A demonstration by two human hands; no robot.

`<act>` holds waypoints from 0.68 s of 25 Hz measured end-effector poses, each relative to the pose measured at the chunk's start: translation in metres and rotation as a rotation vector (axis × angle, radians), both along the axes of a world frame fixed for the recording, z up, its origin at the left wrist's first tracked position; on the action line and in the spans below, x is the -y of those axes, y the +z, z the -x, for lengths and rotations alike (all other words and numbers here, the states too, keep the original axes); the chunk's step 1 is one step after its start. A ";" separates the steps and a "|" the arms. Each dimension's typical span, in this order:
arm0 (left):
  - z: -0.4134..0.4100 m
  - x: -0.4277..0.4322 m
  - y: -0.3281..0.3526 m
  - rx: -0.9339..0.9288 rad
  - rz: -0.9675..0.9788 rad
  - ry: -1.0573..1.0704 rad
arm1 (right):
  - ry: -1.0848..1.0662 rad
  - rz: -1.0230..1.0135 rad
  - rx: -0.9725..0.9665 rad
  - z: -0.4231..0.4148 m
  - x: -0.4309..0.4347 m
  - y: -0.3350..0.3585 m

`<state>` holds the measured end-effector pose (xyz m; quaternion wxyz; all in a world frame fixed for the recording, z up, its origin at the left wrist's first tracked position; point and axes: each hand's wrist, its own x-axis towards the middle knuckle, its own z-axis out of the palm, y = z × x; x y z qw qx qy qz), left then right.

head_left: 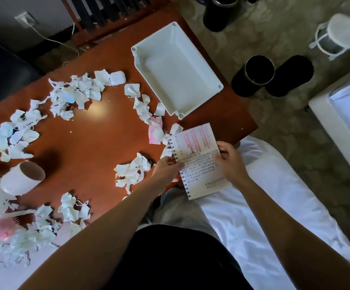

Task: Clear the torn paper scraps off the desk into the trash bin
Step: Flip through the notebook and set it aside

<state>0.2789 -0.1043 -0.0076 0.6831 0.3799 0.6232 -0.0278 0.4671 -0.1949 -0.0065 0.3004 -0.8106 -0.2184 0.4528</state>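
holding entry: left hand (166, 166) pinches the bound edge of a spiral notebook (199, 162), and right hand (229, 162) grips its opposite edge. item: torn paper scraps (132, 170), lying in loose heaps all across the desk (90, 132). the trash bin (257, 72) stands on the floor off the desk's right side. handling, as i judge it: very light, limp, crumpled, quick to scatter; i would scoop a heap from beneath with cupped fingers. also listed: white tray (176, 68), cup (23, 176).
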 end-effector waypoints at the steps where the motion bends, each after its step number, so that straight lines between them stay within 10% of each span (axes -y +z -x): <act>1: -0.007 0.000 -0.001 0.014 0.012 -0.003 | 0.001 0.005 0.015 -0.006 0.000 -0.001; 17: -0.092 -0.032 -0.009 0.093 0.111 -0.100 | 0.310 0.089 0.245 -0.090 -0.054 -0.040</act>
